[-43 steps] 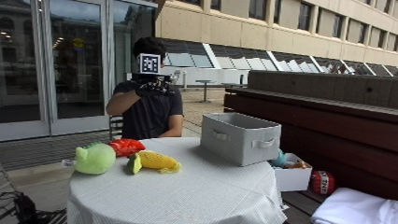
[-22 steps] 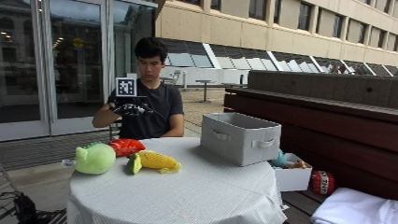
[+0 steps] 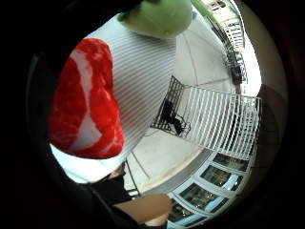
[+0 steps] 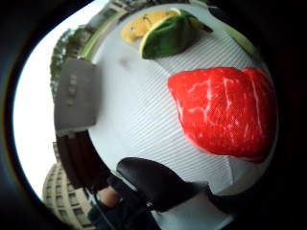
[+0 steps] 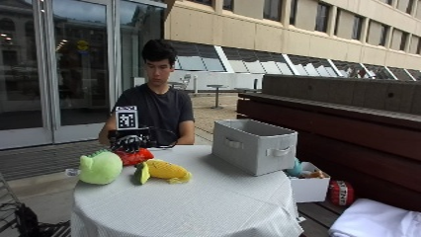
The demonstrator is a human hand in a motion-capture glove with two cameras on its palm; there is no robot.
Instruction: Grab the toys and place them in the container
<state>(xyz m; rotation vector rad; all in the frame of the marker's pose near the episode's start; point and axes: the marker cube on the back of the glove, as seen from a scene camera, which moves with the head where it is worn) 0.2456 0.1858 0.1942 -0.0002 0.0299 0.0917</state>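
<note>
On the round table with its white cloth (image 5: 217, 202) lie a red steak-patterned toy (image 5: 136, 157), a light green plush (image 5: 101, 168) and a yellow corn toy with green husk (image 5: 164, 170). The grey fabric container (image 5: 253, 145) stands at the right side of the table. My gloved right hand (image 5: 129, 143) hovers just above the red toy, fingers spread downward and holding nothing. Both palm views are largely filled by the red toy (image 4: 225, 112) (image 3: 86, 102). Beyond it on the cloth lie the corn toy (image 4: 163, 31) and the container (image 4: 76, 96). The green plush (image 3: 159, 16) lies beside the red toy.
A small white box (image 5: 309, 185) with more toys and a red ball (image 5: 340, 192) sit on the low wooden bench right of the table. White cloth (image 5: 375, 222) lies at the lower right. A dark wooden wall (image 5: 342, 123) runs behind the container.
My gloved hand has come down from face height to just above the red toy at the table's far edge. The toys and the container have not moved.
</note>
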